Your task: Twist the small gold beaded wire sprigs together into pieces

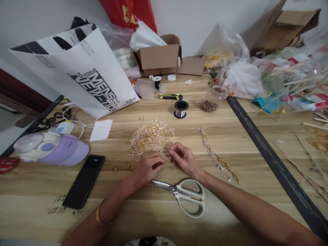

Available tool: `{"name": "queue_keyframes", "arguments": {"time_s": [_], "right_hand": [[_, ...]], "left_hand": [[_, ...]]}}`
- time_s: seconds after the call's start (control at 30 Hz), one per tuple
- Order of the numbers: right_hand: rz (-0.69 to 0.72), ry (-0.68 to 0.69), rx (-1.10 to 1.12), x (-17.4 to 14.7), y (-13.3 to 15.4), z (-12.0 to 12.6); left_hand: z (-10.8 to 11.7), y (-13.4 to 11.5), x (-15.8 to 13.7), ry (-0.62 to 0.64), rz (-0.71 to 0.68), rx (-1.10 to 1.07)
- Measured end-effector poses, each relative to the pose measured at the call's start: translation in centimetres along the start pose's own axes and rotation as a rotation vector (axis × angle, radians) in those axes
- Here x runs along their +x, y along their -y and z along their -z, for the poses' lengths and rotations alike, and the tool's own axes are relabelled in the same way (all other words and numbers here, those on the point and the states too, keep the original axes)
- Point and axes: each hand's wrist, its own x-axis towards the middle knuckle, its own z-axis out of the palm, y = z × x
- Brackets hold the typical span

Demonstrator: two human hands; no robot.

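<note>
My left hand rests low over the table with thumb and fingertips pinched together. Facing it, my right hand is closed in a pinch too, its fingertips by the edge of a pile of small gold and clear beaded links. Whatever lies between the fingers of either hand is too small to make out. A tiny gold ring lies between the hands. Below them are white-handled scissors, blades pointing left. Several small gold pieces sit left of my left hand. Right of my right hand lie bracelet-like chains, gold and silver.
Behind the pile stand a spool of thin wire, a yellow-black utility knife and a jar of beads. A black phone and a purple bottle lie left. A white bag and cardboard box stand behind.
</note>
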Motion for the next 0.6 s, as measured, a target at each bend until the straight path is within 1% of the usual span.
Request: {"name": "queue_keyframes", "arguments": {"time_s": [0.13,0.27,0.33,0.47,0.53,0.6], "right_hand": [[0.081,0.009,-0.144,-0.3,-0.1,-0.1],[0.063,0.026,-0.145,-0.4,-0.3,-0.2],[0.055,0.029,-0.138,-0.3,-0.3,-0.2],[0.091,0.041,-0.168,-0.4,-0.2,-0.1],[0.121,0.048,-0.202,-0.4,0.0,-0.1],[0.153,0.060,-0.243,-0.5,0.3,-0.2]], "left_hand": [[0.3,0.1,-0.3,0.100,-0.028,0.115],[0.4,0.1,-0.7,0.209,-0.034,0.191],[0.5,0.1,-0.8,0.237,-0.032,0.203],[1.0,-0.1,-0.5,0.243,-0.009,0.159],[1.4,-0.4,-0.2,0.209,0.044,0.122],[1.7,-0.8,0.1,0.165,0.131,0.097]]}}
